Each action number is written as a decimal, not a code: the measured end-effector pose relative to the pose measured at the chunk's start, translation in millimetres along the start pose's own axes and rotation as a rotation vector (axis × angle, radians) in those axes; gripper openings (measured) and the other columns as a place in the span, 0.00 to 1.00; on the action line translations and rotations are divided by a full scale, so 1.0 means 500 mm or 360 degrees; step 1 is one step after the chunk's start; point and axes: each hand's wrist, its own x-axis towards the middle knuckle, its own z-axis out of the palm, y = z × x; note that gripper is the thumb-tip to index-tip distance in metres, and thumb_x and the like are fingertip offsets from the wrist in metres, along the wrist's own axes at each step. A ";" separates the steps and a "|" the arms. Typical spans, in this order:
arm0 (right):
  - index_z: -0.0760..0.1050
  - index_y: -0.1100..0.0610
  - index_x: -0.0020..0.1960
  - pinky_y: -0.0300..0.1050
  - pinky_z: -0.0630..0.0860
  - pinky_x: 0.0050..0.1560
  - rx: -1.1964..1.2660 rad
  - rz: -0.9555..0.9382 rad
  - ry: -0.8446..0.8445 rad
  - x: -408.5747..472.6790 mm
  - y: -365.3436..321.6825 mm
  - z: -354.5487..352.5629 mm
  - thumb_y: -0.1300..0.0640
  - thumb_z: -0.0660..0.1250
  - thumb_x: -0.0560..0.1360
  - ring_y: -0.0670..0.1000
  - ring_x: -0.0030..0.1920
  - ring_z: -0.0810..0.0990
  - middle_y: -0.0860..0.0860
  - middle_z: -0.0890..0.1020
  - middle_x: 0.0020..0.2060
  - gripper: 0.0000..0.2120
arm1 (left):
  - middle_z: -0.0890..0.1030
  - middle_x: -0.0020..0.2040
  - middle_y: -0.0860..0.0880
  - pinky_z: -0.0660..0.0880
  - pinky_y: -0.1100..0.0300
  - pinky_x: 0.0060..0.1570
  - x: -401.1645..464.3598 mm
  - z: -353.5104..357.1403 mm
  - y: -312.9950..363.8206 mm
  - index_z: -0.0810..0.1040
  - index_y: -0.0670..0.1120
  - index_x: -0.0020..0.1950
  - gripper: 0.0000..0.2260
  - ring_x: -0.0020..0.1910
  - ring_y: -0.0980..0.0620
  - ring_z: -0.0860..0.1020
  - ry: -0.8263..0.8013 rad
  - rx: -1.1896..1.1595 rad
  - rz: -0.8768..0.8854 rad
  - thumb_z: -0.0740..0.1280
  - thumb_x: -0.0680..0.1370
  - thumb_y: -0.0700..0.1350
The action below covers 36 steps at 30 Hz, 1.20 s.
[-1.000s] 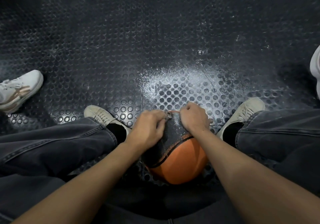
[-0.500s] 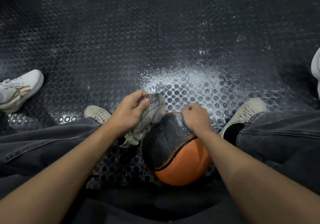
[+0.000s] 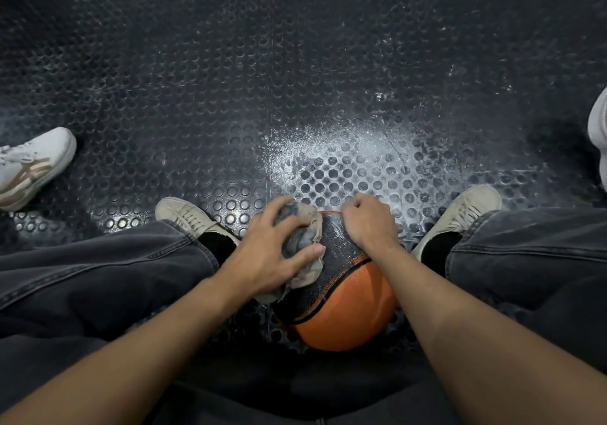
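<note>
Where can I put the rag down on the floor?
The wide studded floor ahead of the ball is bare, between the white shoe at left and the white shoe at the right edge. Between the beige shoes it is crowded: ball, rag, left hand, right hand.

Pebbled rubber basketball (image 3: 345,313), crumpled grey cloth rag (image 3: 303,237), studded glossy rubber floor (image 3: 230,96)

Orange-and-black ball (image 3: 341,313), grey-beige rag (image 3: 303,244), black studded floor (image 3: 230,96) (dusted white), charcoal jeans (image 3: 98,276).
</note>
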 end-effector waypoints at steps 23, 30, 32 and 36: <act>0.71 0.54 0.41 0.55 0.77 0.56 -0.0127 -0.0055 -0.0037 -0.011 -0.010 -0.016 0.52 0.57 0.81 0.47 0.33 0.70 0.48 0.77 0.37 0.11 | 0.75 0.66 0.59 0.70 0.55 0.59 -0.022 0.016 0.002 0.76 0.55 0.66 0.14 0.59 0.54 0.73 0.0009 0.0163 0.0759 0.60 0.81 0.52; 0.69 0.54 0.39 0.56 0.78 0.53 -0.0112 -0.0068 -0.0010 -0.016 -0.020 -0.013 0.56 0.59 0.79 0.49 0.35 0.72 0.50 0.77 0.38 0.10 | 0.78 0.62 0.54 0.72 0.52 0.55 0.026 0.022 -0.027 0.74 0.63 0.64 0.13 0.54 0.51 0.74 0.0196 -0.0020 0.0208 0.61 0.81 0.50; 0.71 0.55 0.41 0.55 0.77 0.55 -0.0105 -0.0052 -0.0037 -0.014 -0.017 -0.019 0.54 0.59 0.80 0.50 0.38 0.76 0.50 0.80 0.42 0.10 | 0.73 0.68 0.56 0.70 0.52 0.61 -0.001 0.020 -0.009 0.76 0.61 0.64 0.13 0.59 0.53 0.72 -0.0001 0.0166 0.0616 0.61 0.81 0.51; 0.73 0.55 0.42 0.47 0.77 0.48 -0.0074 -0.0062 -0.0098 -0.004 -0.010 -0.020 0.53 0.61 0.80 0.50 0.40 0.79 0.48 0.81 0.47 0.10 | 0.76 0.65 0.60 0.70 0.61 0.48 -0.027 0.003 -0.014 0.76 0.59 0.64 0.12 0.47 0.55 0.71 -0.0225 0.0435 0.1188 0.58 0.83 0.53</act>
